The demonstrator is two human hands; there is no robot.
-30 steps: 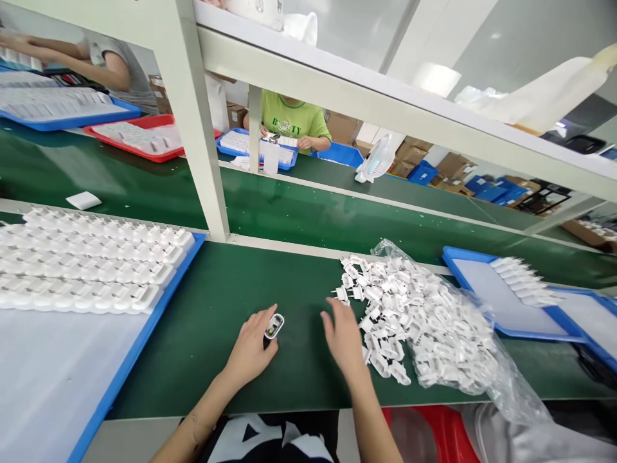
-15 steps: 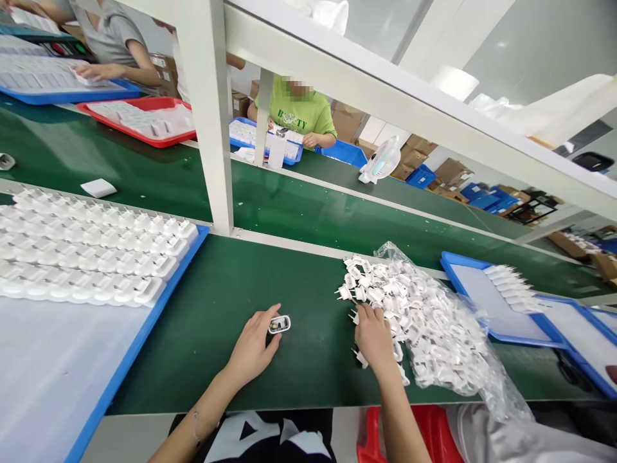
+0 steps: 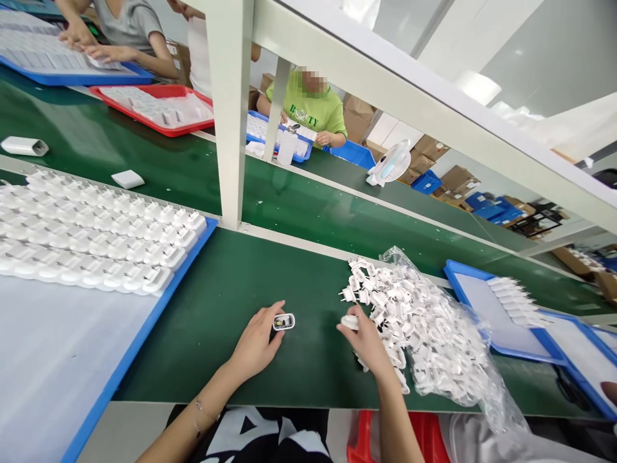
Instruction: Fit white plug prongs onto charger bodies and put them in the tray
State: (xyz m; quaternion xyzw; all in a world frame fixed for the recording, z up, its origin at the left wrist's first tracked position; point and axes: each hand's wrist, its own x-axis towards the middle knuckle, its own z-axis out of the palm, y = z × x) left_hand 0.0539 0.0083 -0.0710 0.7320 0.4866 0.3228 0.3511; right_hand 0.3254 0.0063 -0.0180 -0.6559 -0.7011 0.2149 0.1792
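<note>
My left hand (image 3: pixel 255 344) rests on the green bench surface (image 3: pixel 308 289) and pinches a small white charger shell (image 3: pixel 283 321) with its open end facing me. My right hand (image 3: pixel 369 344) is closed on a white plug piece (image 3: pixel 349 321) lifted at the near left edge of a heap of white plug pieces (image 3: pixel 414 321). The heap lies on a clear plastic bag (image 3: pixel 496 392). The two hands are about a palm's width apart.
A blue tray (image 3: pixel 144 334) at the left holds rows of white chargers. Another blue tray (image 3: pixel 501 315) with a few parts lies at the right. A white frame post (image 3: pixel 231 116) stands behind. Other people work at trays across the green conveyor (image 3: pixel 144 161).
My right hand went into the heap, then drew back left with a plug piece pinched in its fingers. My left hand kept hold of the charger shell. The camera shifted slightly.
</note>
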